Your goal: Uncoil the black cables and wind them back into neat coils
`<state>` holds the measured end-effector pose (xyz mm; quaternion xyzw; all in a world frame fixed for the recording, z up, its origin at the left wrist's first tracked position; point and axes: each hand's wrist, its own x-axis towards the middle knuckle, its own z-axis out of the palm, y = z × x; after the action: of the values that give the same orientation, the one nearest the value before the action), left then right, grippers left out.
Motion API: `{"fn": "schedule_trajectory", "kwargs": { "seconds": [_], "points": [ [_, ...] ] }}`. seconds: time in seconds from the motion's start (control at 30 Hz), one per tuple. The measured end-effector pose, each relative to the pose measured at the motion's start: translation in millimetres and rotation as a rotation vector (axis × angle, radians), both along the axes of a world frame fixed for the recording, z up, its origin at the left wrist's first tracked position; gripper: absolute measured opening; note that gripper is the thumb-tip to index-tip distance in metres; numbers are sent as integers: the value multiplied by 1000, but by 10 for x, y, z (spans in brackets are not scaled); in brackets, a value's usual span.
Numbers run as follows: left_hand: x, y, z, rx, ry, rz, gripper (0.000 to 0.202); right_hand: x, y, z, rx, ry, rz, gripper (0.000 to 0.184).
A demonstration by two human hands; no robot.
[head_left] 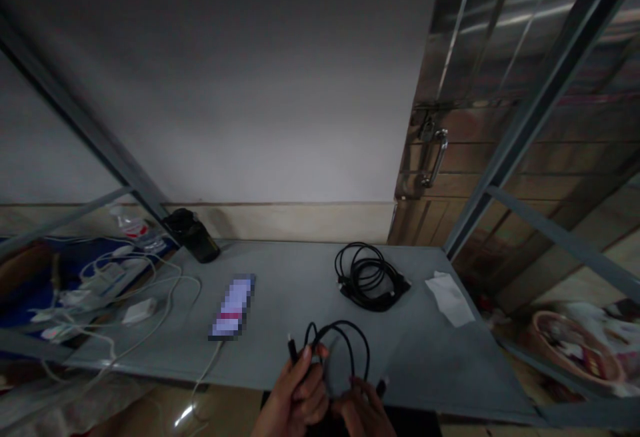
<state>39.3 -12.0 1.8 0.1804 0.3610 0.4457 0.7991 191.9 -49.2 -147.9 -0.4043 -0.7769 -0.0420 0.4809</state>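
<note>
As limp, light black cable point(367, 350) loops above them, left hand point(296, 387) clenches by one plug point(292, 350), right hand point(363, 411) grips by other plug point(381, 387); plug ends offer firmest hold.

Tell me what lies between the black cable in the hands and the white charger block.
In the head view, the phone lies on the grey table between the black cable and the white charger block. A loop of white cable runs nearer the charger.

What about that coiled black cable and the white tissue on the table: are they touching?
Apart. The head view shows a strip of bare grey tabletop between the coiled black cable and the white tissue.
</note>
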Motion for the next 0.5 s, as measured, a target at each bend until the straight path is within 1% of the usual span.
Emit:
{"fn": "schedule_trajectory", "kwargs": {
  "seconds": [0.03, 0.1, 0.13, 0.2, 0.3, 0.33, 0.37, 0.43, 0.5],
  "points": [
    [-45, 34, -40, -2, 40, 19, 63, -22, 39, -63, 4, -11, 1, 32],
    [-150, 100, -142, 12, 162, 77, 65, -68, 104, -159, -15, -61, 18, 34],
    [-214, 132, -203, 32, 252, 113, 66, -89, 129, -189, -27, -95, 29, 34],
    [-376, 202, -350, 112, 493, 193, 69, -125, 171, -211, -39, -151, 47, 37],
    [-670, 324, -616, 314, 926, 286, 75, -171, 229, -164, -95, -208, 73, 47],
    [-761, 367, -706, 386, 1058, 313, 75, -186, 252, -134, -124, -224, 88, 48],
    [-839, 408, -790, 456, 1176, 340, 73, -201, 279, -101, -152, -233, 99, 46],
    [-944, 471, -922, 621, 1388, 433, 67, -225, 345, -29, -206, -228, 101, 39],
    [-978, 488, -992, 810, 1579, 486, 56, -232, 431, 49, -247, -211, 78, 31]
  ]
}}
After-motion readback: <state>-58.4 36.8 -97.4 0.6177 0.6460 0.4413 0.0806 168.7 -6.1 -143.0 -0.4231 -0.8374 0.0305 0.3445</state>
